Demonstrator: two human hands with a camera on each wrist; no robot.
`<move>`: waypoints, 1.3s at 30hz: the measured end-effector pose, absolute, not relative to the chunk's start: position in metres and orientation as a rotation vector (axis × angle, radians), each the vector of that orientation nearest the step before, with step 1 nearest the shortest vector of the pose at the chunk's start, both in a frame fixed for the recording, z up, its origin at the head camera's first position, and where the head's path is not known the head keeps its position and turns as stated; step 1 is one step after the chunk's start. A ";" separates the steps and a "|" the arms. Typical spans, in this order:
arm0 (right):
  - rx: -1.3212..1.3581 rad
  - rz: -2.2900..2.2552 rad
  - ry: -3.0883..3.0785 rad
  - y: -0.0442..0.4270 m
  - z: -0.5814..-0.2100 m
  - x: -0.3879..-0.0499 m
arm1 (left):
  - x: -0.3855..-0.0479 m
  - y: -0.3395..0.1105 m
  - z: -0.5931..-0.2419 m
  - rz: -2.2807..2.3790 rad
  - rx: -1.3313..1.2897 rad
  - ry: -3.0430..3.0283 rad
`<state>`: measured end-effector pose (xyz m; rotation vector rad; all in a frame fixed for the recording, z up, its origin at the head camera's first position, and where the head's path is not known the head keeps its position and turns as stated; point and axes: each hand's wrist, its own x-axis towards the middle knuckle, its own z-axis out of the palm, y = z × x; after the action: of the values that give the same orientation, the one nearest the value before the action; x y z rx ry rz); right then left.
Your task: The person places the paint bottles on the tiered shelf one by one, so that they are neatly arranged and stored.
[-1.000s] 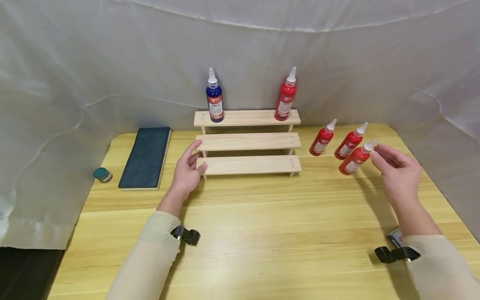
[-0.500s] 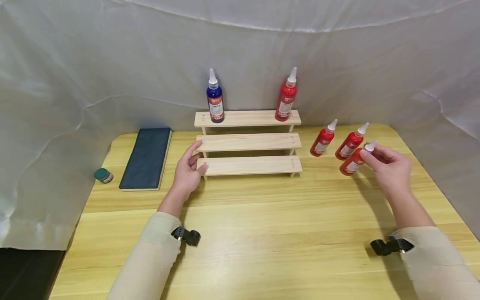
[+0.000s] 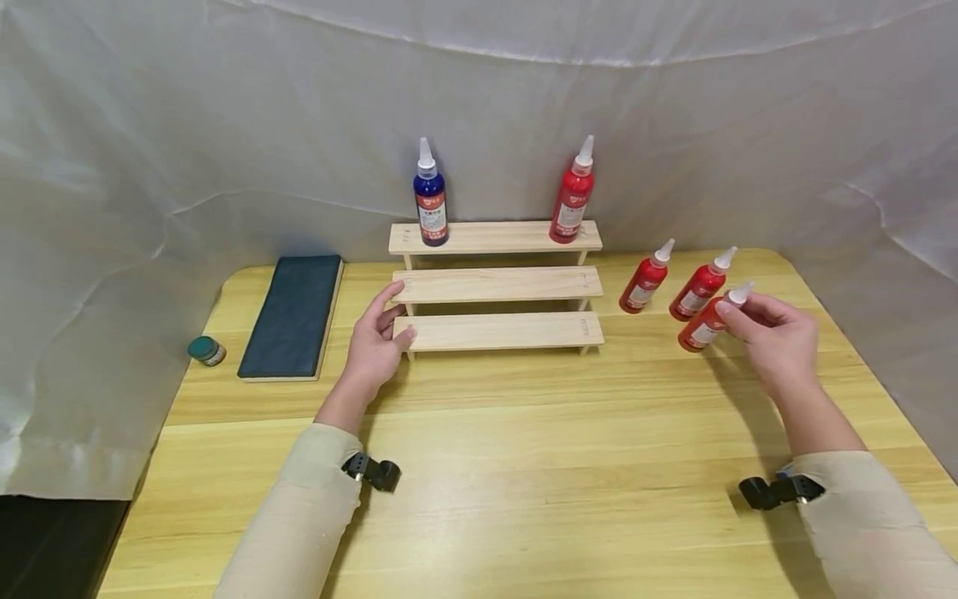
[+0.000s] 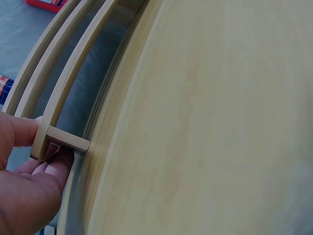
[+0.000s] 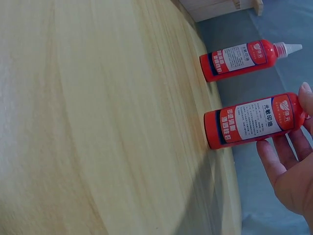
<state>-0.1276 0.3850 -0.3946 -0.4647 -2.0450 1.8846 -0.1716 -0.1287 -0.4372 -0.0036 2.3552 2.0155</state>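
Observation:
A three-tier wooden rack (image 3: 497, 331) stands at the table's back. My left hand (image 3: 374, 345) grips its left end, the thumb on the lowest board; the left wrist view shows the hand (image 4: 34, 181) around the board's end (image 4: 63, 95). At the right, my right hand (image 3: 782, 341) holds the nearest red bottle (image 3: 702, 327) by its upper part, thumb on the near side. In the right wrist view, the fingers of the hand (image 5: 296, 171) are round the shoulder of that upright bottle (image 5: 252, 120), its cap mostly hidden.
Two more red bottles (image 3: 642, 285) (image 3: 698, 291) stand just behind the held one. On the top board are a blue bottle (image 3: 431, 208) and a red bottle (image 3: 572, 204). A dark book-like block (image 3: 290, 318) and a small green-lidded jar (image 3: 205, 350) lie left.
My right hand has moved left onto the nearest red bottle and taken hold of its upper part. The left hand has stayed on the rack.

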 end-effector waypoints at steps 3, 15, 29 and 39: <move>-0.515 1.858 -2.060 0.385 -0.393 -0.128 | -0.171 -0.129 -0.437 2.018 -0.006 2.354; -0.455 1.865 -2.057 0.384 -0.398 -0.128 | -0.172 -0.129 -0.437 1.997 -0.016 2.382; -0.364 1.968 -2.039 0.385 -0.397 -0.127 | -0.171 -0.128 -0.438 2.010 0.002 2.367; -0.239 2.051 -1.972 0.373 -0.387 -0.123 | -0.171 -0.129 -0.438 2.025 0.019 2.366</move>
<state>-0.1232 0.3727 -0.3867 -0.2392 -1.9717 2.0508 -0.1712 -0.1289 -0.4377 0.0188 2.3662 2.0251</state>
